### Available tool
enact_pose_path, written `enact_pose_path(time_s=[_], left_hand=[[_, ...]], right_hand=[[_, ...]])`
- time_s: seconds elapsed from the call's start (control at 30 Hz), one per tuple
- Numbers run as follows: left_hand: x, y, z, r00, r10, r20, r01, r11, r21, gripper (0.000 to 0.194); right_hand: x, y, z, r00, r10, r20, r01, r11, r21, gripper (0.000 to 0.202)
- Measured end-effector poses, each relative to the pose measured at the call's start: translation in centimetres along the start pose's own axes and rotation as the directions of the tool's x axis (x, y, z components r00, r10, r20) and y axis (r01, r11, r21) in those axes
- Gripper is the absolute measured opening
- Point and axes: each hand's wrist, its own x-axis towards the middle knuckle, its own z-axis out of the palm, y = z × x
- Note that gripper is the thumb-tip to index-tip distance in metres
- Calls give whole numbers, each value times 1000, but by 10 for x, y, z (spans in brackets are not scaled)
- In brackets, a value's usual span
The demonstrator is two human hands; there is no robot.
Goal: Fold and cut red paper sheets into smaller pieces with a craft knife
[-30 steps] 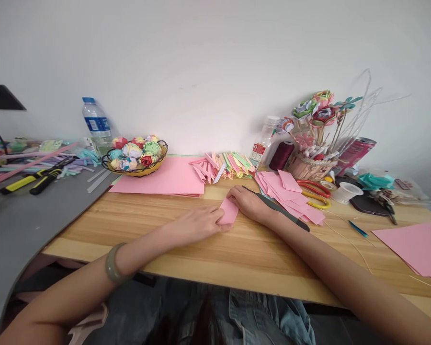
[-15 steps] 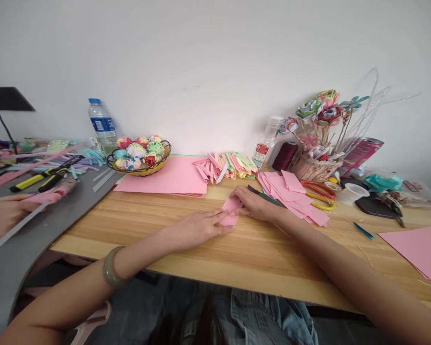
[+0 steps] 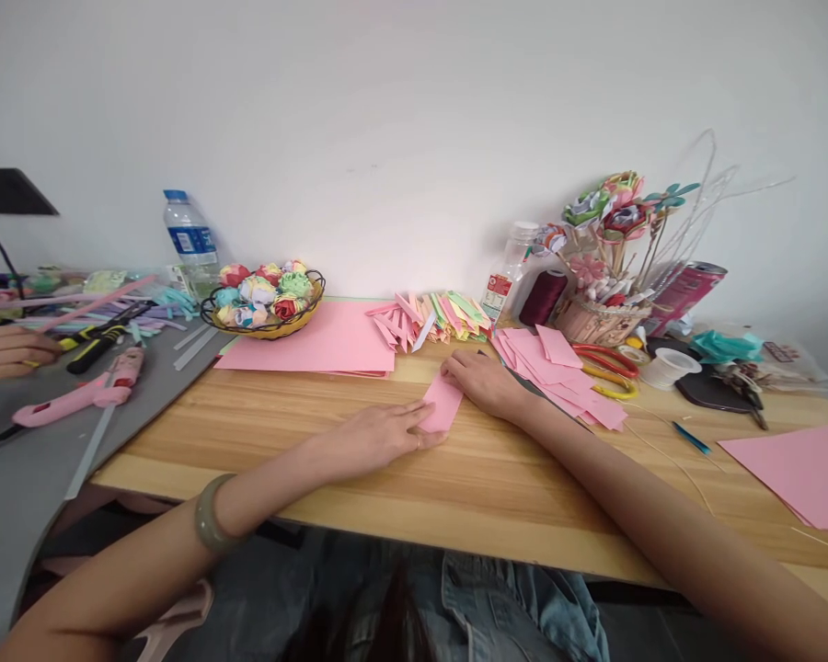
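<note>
A small pink paper piece (image 3: pixel 442 405) lies on the wooden table between my two hands. The outstretched fingers of my left hand (image 3: pixel 379 439) rest on its lower left part, holding it flat against the wood, with the thumb by its lower edge. My right hand (image 3: pixel 487 382) is curled at the upper right edge of the piece, its bent fingers closed on the far corner. Just beyond my right wrist, several loose pink paper pieces (image 3: pixel 558 372) lie in a spread pile, partly over a dark flat strip.
Behind are large pink sheets (image 3: pixel 310 349), a basket of paper flowers (image 3: pixel 290 322) and folded paper strips (image 3: pixel 431 320). Red-handled and yellow-handled tools (image 3: pixel 607 363) and a white spool (image 3: pixel 669 370) lie right. At left, another person's hand (image 3: pixel 14 352) is above a pink glue gun (image 3: pixel 83 395).
My right hand's fingers have drawn up to the paper's far edge, baring more of it. My left hand has stayed on it. The other person has put the glue gun down.
</note>
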Motion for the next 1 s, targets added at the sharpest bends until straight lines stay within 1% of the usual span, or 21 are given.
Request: enact_pose_path(time_s=[0.1,0.2,0.3,0.4,0.47,0.53,0.6,0.67,0.7,0.77,0.8,0.83,0.93,1.0], left_hand=[[-2,1,0,1000,17,-5,-17,1000,25,44],[-4,1,4,998,38,-56,-34,997,62,42],[-1,1,7,991,49,-128,-35,993,109,38],[8,1,1,985,61,-161,-42,992,118,36],[18,0,-8,990,41,-138,-26,994,106,34],[29,1,-19,996,8,-89,0,996,91,29],[39,2,-28,999,-15,-34,18,996,82,29],[47,3,-32,998,-67,1,66,994,90,26],[50,3,-33,995,-104,6,103,990,100,26],[54,2,-29,986,-168,-18,169,980,105,30],[55,0,-26,986,-165,-31,168,981,98,34],[56,-3,-23,990,-139,-31,142,986,83,37],[55,-12,-12,998,-53,31,52,999,15,48],[55,-16,-8,997,-56,53,57,998,-18,49]], right_hand=[[5,2,-6,998,59,-16,-60,989,-136,27],[2,7,-14,991,127,-47,-135,963,-232,30],[-14,12,-21,972,222,-83,-236,928,-288,31],[-39,12,-24,945,316,-85,-326,889,-321,33],[-53,10,-23,931,360,-66,-361,871,-333,35],[-62,8,-20,917,396,-50,-389,858,-336,38],[-65,6,-16,906,421,-42,-410,849,-332,36],[-65,5,-15,899,435,-39,-424,846,-323,31],[-65,4,-16,898,439,-41,-428,847,-317,29],[-66,2,-19,895,444,-51,-437,848,-300,27],[-67,0,-22,892,448,-59,-444,846,-294,28],[-70,-3,-25,887,456,-67,-455,844,-283,30],[-84,-10,-35,878,468,-97,-478,854,-206,35],[-96,-14,-41,881,458,-114,-470,874,-120,38]])
